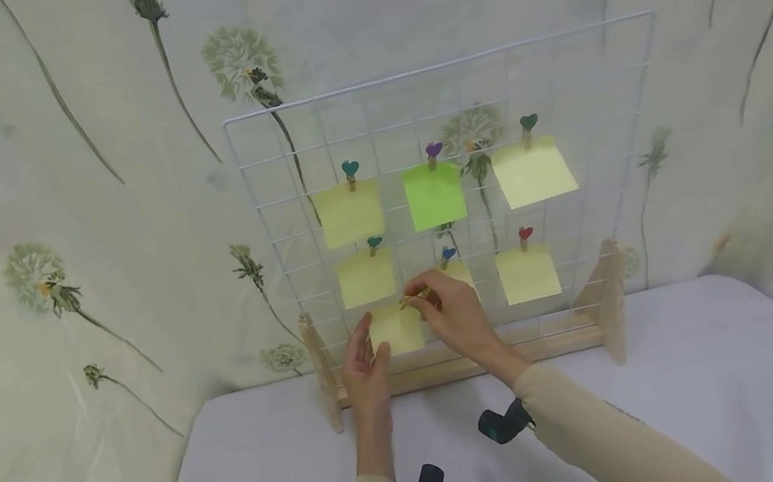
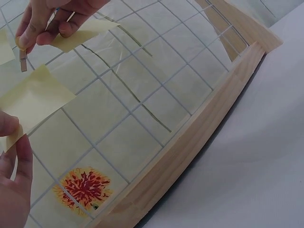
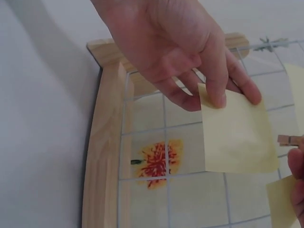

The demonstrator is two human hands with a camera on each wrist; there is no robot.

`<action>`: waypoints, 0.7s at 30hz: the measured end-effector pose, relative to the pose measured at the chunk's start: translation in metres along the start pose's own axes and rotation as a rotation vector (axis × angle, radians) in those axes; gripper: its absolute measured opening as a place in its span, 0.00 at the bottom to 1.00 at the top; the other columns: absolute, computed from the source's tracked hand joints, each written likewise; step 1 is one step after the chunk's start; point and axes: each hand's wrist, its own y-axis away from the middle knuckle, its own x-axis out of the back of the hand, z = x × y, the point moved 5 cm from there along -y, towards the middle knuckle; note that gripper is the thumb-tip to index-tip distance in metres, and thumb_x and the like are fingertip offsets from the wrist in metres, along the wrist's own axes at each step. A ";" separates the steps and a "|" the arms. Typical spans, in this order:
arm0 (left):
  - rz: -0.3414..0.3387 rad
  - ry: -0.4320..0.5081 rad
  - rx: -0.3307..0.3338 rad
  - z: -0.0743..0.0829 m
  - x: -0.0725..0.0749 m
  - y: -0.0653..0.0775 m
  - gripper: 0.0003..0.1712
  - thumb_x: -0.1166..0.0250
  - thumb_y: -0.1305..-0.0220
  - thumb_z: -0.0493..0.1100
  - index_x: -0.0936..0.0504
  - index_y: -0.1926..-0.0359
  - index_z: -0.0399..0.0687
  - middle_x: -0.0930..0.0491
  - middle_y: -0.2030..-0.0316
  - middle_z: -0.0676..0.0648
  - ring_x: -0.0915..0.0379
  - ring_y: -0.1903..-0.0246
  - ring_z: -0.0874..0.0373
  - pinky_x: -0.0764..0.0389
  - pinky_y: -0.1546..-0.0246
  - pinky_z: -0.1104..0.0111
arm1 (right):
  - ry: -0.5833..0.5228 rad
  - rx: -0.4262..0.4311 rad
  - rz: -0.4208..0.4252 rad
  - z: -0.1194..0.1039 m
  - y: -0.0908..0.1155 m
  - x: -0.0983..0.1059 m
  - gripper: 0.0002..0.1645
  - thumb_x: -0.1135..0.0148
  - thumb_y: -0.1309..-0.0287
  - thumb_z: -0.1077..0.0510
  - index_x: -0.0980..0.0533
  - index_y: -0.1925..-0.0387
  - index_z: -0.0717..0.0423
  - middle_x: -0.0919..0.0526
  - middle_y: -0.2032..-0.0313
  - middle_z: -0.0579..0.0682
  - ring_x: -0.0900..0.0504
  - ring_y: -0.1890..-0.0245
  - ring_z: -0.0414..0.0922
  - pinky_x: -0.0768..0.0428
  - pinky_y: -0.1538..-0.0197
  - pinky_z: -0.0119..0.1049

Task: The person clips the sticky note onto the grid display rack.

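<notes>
A yellow sticky note (image 1: 395, 334) stands low against the white wire grid (image 1: 438, 67). My left hand (image 1: 367, 370) pinches its lower left side, with the thumb in front and fingers behind, as the right wrist view shows. Near the note's top edge, my right hand (image 1: 457, 314) pinches a small wooden clothespin (image 2: 23, 61) with a yellow end between thumb and fingers. In the left wrist view the clothespin points down toward the note's upper edge, apart from it. Behind the right hand, another yellow note (image 1: 461, 271) under a blue heart clothespin (image 1: 448, 253) is partly hidden.
Above hang more notes on heart clothespins: two yellow ones (image 1: 352, 217) (image 1: 368, 282) at left, a green note (image 1: 436, 199) in the middle, and pale yellow notes (image 1: 535, 173) (image 1: 529, 276) at right. A wooden stand (image 1: 613, 306) holds the grid on the white-covered table (image 1: 271, 470).
</notes>
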 end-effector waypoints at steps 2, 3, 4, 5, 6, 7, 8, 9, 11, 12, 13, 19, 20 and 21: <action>-0.002 -0.001 -0.003 0.001 -0.001 -0.001 0.28 0.40 0.39 0.31 0.28 0.39 0.52 0.31 0.35 0.51 0.44 0.31 0.57 0.46 0.30 0.54 | 0.014 0.002 0.001 0.000 -0.001 0.000 0.07 0.37 0.43 0.64 0.22 0.61 0.53 0.17 0.67 0.47 0.26 0.80 0.34 0.26 0.76 0.27; -0.003 -0.001 -0.003 0.001 -0.001 -0.001 0.28 0.40 0.39 0.30 0.28 0.39 0.52 0.31 0.35 0.51 0.44 0.31 0.57 0.46 0.30 0.54 | 0.018 0.004 0.000 -0.001 -0.002 0.000 0.08 0.37 0.43 0.63 0.22 0.61 0.53 0.17 0.67 0.47 0.26 0.80 0.34 0.26 0.76 0.27; -0.003 -0.003 -0.003 0.001 -0.001 -0.001 0.28 0.40 0.39 0.30 0.28 0.39 0.53 0.31 0.35 0.52 0.44 0.31 0.57 0.46 0.30 0.54 | 0.025 0.005 -0.001 -0.001 -0.002 -0.001 0.07 0.37 0.43 0.63 0.22 0.61 0.53 0.17 0.67 0.47 0.25 0.80 0.35 0.26 0.76 0.27; -0.003 -0.006 -0.002 0.001 -0.001 -0.001 0.28 0.40 0.39 0.30 0.28 0.39 0.53 0.31 0.35 0.52 0.44 0.31 0.57 0.46 0.30 0.55 | 0.033 0.008 -0.003 -0.001 -0.003 -0.001 0.08 0.37 0.43 0.63 0.22 0.61 0.53 0.17 0.67 0.47 0.25 0.79 0.35 0.25 0.75 0.27; -0.003 -0.007 0.001 0.001 -0.001 -0.001 0.28 0.40 0.39 0.31 0.28 0.39 0.53 0.31 0.35 0.52 0.44 0.31 0.57 0.46 0.29 0.55 | 0.041 0.013 -0.004 -0.001 -0.003 -0.001 0.08 0.37 0.43 0.63 0.22 0.61 0.53 0.17 0.67 0.47 0.25 0.79 0.35 0.25 0.75 0.27; -0.004 -0.006 0.003 0.001 -0.001 -0.001 0.28 0.40 0.39 0.30 0.28 0.39 0.53 0.31 0.35 0.52 0.44 0.31 0.57 0.46 0.29 0.55 | 0.051 0.018 -0.003 -0.001 -0.003 -0.001 0.08 0.37 0.43 0.63 0.22 0.61 0.53 0.17 0.67 0.47 0.24 0.79 0.35 0.25 0.74 0.28; -0.005 -0.005 0.003 0.001 -0.001 0.000 0.28 0.40 0.39 0.30 0.28 0.38 0.53 0.32 0.35 0.52 0.45 0.30 0.57 0.46 0.29 0.55 | 0.061 0.026 -0.001 -0.002 -0.003 -0.001 0.08 0.37 0.43 0.64 0.22 0.61 0.53 0.17 0.66 0.48 0.24 0.78 0.36 0.24 0.74 0.28; -0.005 -0.008 0.007 0.001 -0.002 0.000 0.28 0.40 0.39 0.30 0.28 0.39 0.54 0.31 0.35 0.53 0.45 0.30 0.57 0.46 0.29 0.55 | 0.071 0.034 0.000 -0.002 -0.003 -0.001 0.08 0.37 0.44 0.64 0.22 0.61 0.53 0.17 0.66 0.48 0.24 0.78 0.36 0.24 0.73 0.28; -0.004 -0.009 0.011 0.002 -0.002 0.001 0.28 0.40 0.39 0.31 0.28 0.39 0.54 0.31 0.35 0.53 0.45 0.30 0.57 0.46 0.29 0.55 | 0.100 0.047 0.002 -0.002 -0.004 -0.002 0.08 0.37 0.44 0.64 0.22 0.61 0.53 0.17 0.66 0.47 0.22 0.76 0.37 0.23 0.72 0.29; -0.005 -0.009 0.008 0.002 -0.002 0.001 0.28 0.41 0.39 0.30 0.28 0.39 0.54 0.31 0.35 0.53 0.45 0.30 0.57 0.47 0.29 0.55 | 0.114 0.053 0.002 -0.002 -0.004 -0.002 0.08 0.37 0.44 0.64 0.22 0.61 0.53 0.17 0.66 0.47 0.22 0.75 0.37 0.23 0.72 0.29; -0.005 -0.010 0.007 0.003 -0.002 0.001 0.28 0.41 0.39 0.30 0.28 0.39 0.54 0.31 0.35 0.53 0.45 0.30 0.57 0.47 0.29 0.55 | 0.125 0.056 0.003 -0.002 -0.004 -0.002 0.08 0.36 0.44 0.64 0.22 0.62 0.53 0.17 0.66 0.47 0.22 0.75 0.38 0.23 0.72 0.29; 0.000 -0.013 0.004 0.004 -0.003 0.001 0.28 0.41 0.39 0.30 0.28 0.39 0.54 0.31 0.35 0.52 0.45 0.30 0.57 0.47 0.30 0.54 | 0.168 0.071 0.001 -0.002 -0.006 -0.004 0.07 0.36 0.44 0.63 0.22 0.62 0.53 0.17 0.65 0.47 0.20 0.71 0.40 0.22 0.71 0.30; 0.001 -0.013 0.002 0.004 -0.003 0.001 0.28 0.41 0.39 0.30 0.27 0.39 0.53 0.31 0.36 0.52 0.45 0.31 0.57 0.46 0.30 0.53 | 0.174 0.073 0.002 -0.002 -0.006 -0.004 0.07 0.36 0.45 0.63 0.21 0.62 0.53 0.17 0.65 0.47 0.20 0.71 0.39 0.23 0.72 0.29; 0.002 -0.013 0.000 0.004 -0.003 0.001 0.28 0.40 0.40 0.29 0.27 0.39 0.53 0.30 0.36 0.52 0.44 0.31 0.56 0.46 0.30 0.53 | 0.180 0.075 0.004 -0.002 -0.006 -0.004 0.07 0.35 0.45 0.63 0.21 0.62 0.53 0.16 0.65 0.47 0.20 0.71 0.39 0.24 0.72 0.29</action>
